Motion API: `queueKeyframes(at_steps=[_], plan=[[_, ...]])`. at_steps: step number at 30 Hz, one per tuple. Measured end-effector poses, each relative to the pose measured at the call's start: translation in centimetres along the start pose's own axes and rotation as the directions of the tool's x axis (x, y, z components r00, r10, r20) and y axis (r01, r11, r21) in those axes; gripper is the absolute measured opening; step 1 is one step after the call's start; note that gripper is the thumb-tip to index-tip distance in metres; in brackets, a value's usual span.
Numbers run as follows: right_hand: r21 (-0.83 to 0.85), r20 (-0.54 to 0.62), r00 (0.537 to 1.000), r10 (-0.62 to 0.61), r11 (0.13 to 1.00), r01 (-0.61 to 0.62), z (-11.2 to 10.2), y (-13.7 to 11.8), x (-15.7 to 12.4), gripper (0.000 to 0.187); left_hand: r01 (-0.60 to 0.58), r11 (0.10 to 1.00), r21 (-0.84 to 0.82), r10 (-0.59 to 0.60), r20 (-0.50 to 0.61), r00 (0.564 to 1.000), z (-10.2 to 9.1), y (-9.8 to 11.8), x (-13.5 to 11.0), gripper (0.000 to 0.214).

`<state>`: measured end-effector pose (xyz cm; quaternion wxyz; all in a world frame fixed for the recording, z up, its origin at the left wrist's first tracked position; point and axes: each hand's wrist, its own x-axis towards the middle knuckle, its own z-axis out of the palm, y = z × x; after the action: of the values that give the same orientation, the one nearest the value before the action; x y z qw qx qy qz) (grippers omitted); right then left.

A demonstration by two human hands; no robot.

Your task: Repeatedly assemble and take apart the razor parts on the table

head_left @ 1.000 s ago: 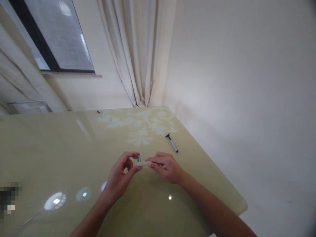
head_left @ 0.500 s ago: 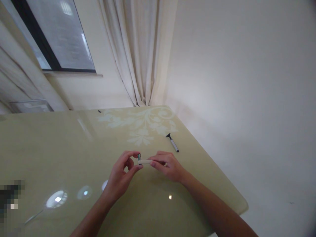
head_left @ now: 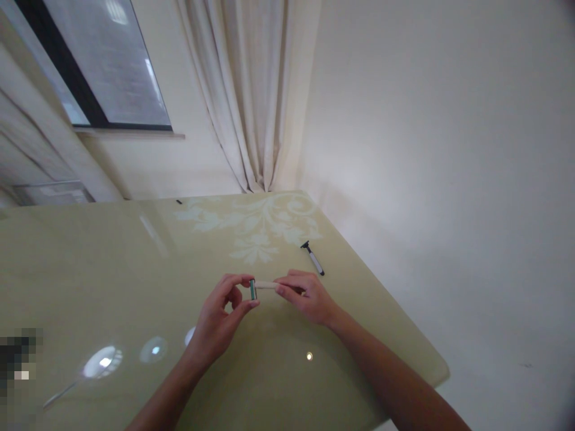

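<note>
Both hands meet above the middle of a glossy olive table [head_left: 90,263]. My left hand [head_left: 220,320] pinches a small green and dark razor head [head_left: 253,290] between thumb and forefinger. My right hand [head_left: 305,296] grips the pale handle [head_left: 266,285] that joins that head, fingers closed round it. The head stands upright against the handle's left end. A second razor [head_left: 313,258], with a black head and a silver handle, lies on the table beyond my right hand, untouched.
The table has a white floral pattern [head_left: 256,224] at its far side and a rounded corner [head_left: 442,374] at the right. A cream curtain [head_left: 251,90] hangs behind it, beside a window [head_left: 108,66]. A blurred patch [head_left: 18,365] sits at the left edge.
Both hands have risen slightly with the small razor. The pale handle now sits level with the top of the green head instead of at its bottom.
</note>
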<state>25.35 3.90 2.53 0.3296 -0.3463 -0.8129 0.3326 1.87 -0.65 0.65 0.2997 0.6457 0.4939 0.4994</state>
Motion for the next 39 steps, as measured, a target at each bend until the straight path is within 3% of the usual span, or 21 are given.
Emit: queueKeyframes(at_steps=[6,10,14,26,30,34,39], plan=[[0.008,-0.037,0.999,0.014,1.0,-0.014,0.1,0.25,-0.04,0.043,0.008,1.0,-0.008,-0.008,-0.003,1.0,0.02,-0.11,-0.01,0.03],[0.023,0.004,1.0,0.002,1.0,-0.002,0.13,0.28,-0.06,0.041,0.006,1.0,-0.024,-0.006,-0.001,1.0,0.03,0.08,0.04,0.031],[-0.015,-0.063,0.997,0.045,0.999,-0.046,0.12,0.26,-0.01,0.043,0.015,1.0,-0.017,-0.014,0.009,1.0,0.05,0.39,0.11,0.03],[-0.021,-0.033,0.999,0.008,1.0,-0.008,0.16,0.04,-0.08,0.04,0.02,1.0,-0.018,-0.02,0.016,1.0,0.01,0.53,0.05,0.03],[-0.049,-0.084,0.996,0.04,0.998,-0.044,0.07,0.08,-0.03,0.038,0.033,0.999,-0.011,-0.033,0.011,0.999,0.03,0.65,0.14,0.03],[-0.012,-0.024,0.999,0.027,1.0,-0.027,0.13,0.05,0.01,0.039,0.023,0.999,-0.025,-0.023,0.006,1.0,0.08,0.69,0.17,0.03],[-0.051,-0.081,0.995,0.053,0.997,-0.057,0.09,0.16,0.02,0.043,0.036,0.999,-0.023,-0.035,0.024,0.999,0.05,0.55,0.14,0.03]])
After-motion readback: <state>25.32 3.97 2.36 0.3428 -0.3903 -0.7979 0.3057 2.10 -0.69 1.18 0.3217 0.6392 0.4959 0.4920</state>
